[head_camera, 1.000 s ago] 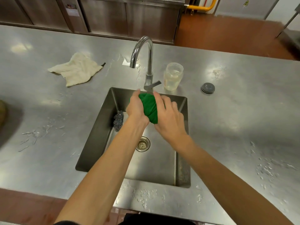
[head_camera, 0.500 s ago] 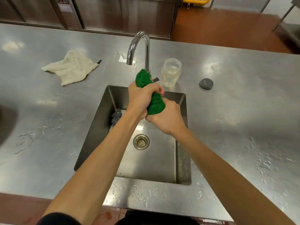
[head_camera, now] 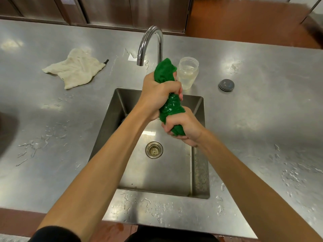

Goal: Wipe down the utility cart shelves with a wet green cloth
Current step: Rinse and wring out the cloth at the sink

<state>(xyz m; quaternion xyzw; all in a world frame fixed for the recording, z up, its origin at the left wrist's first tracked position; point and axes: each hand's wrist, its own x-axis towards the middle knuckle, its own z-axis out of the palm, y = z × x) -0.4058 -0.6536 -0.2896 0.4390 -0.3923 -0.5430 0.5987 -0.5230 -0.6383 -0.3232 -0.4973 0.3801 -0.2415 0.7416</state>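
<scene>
A wet green cloth (head_camera: 170, 105) is twisted into a tight roll above the steel sink (head_camera: 199, 175). My left hand (head_camera: 158, 95) grips its upper part, with the cloth's far end sticking up past the fist. My right hand (head_camera: 185, 129) grips the lower end, nearer to me. Both fists are closed hard on the cloth, and its middle glistens with water. No utility cart is in view.
A curved tap (head_camera: 150, 44) arches over the sink's back edge. A clear plastic jar (head_camera: 187, 72) stands right of it, and a dark round lid (head_camera: 226, 85) lies further right. A cream rag (head_camera: 75, 68) lies at the back left. Water drops speckle the steel counter (head_camera: 262, 128).
The cloth went from a bunched wad between my palms to a long twisted roll. My left hand rose toward the tap while my right hand dropped lower and nearer.
</scene>
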